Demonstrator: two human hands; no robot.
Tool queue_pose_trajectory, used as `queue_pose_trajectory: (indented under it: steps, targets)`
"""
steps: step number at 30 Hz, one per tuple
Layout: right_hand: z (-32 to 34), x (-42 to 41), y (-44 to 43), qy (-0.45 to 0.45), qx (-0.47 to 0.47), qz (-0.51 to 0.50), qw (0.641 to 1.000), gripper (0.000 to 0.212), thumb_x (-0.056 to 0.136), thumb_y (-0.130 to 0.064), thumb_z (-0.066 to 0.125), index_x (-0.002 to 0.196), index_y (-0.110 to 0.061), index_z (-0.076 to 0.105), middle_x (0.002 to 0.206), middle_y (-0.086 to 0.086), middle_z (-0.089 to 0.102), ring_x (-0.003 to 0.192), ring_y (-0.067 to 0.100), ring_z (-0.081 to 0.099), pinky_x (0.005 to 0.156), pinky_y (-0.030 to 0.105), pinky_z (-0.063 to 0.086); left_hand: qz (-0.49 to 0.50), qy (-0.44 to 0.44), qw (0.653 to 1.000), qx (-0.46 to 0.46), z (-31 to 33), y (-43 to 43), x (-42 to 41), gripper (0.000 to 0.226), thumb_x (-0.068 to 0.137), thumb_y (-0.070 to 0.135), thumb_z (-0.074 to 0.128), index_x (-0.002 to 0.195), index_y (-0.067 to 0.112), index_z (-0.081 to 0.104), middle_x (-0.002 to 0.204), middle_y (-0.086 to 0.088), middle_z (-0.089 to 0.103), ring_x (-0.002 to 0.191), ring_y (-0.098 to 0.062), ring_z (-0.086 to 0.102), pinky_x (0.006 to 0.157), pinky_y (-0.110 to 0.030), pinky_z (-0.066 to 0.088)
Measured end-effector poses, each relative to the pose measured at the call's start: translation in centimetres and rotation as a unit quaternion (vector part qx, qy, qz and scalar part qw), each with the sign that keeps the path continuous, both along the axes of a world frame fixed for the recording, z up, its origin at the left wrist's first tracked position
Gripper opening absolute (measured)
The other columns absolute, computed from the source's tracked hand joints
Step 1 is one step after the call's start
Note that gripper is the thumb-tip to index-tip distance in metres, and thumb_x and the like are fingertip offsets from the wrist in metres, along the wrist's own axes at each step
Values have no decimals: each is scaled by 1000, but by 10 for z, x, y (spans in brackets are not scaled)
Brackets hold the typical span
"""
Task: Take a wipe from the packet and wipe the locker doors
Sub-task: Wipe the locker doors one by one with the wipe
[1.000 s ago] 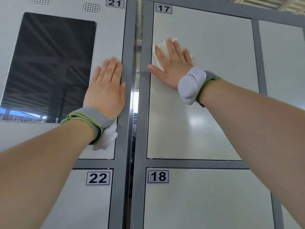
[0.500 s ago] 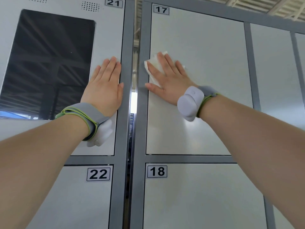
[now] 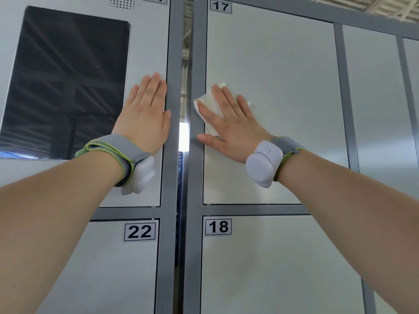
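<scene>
In the head view, a white wipe [image 3: 209, 105] is pressed flat against locker door 17 [image 3: 283, 87] by the right hand [image 3: 231, 130], whose fingers are stretched straight over it. The wipe lies at the door's left edge and seems to overlap the grey frame [image 3: 197, 166]. The left hand [image 3: 145, 118] is laid flat, fingers straight and together, on door 21 [image 3: 148, 46], beside a dark screen [image 3: 65, 82]; nothing is held by it. Grey wristbands [image 3: 264, 164] are worn on both wrists. Doors 22 [image 3: 102, 279] and 18 [image 3: 272, 279] are seen below.
</scene>
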State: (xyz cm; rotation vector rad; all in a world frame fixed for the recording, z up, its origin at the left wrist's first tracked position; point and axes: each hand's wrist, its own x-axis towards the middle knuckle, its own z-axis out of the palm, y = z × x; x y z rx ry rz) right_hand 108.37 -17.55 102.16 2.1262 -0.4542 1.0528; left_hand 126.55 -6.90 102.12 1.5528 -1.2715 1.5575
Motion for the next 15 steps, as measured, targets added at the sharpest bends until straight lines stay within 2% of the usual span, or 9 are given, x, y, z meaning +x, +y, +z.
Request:
queue_pose_trajectory:
  steps: [6,12,15]
  targets:
    - [21,10,4,-77,53,-6,996,67,95,-58,25,151,-31,0,157,12,-16,144,26,-16,116,45,-8,-4,-2,1000,-5,-3,-1,0,65,91,28,21,147,-4,17,156,-19,13,145,-33,8,116,-37,0]
    - [-17,5,0,-24,16,-3,1000,72,94,-59,27,151,-26,-3,156,14,-20,143,27,-22,115,43,-13,-6,-2,1000,-8,-2,-1,0,66,90,28,21,147,-5,17,156,-19,13,145,-34,8,116,-39,1]
    - [-24,0,-4,3,-8,-15,1000,79,86,-69,14,151,-27,-2,156,13,-18,143,27,-20,116,44,-11,-11,3,1000,-6,-2,-1,0,66,90,27,22,147,-5,18,156,-19,13,145,-34,8,116,-39,1]
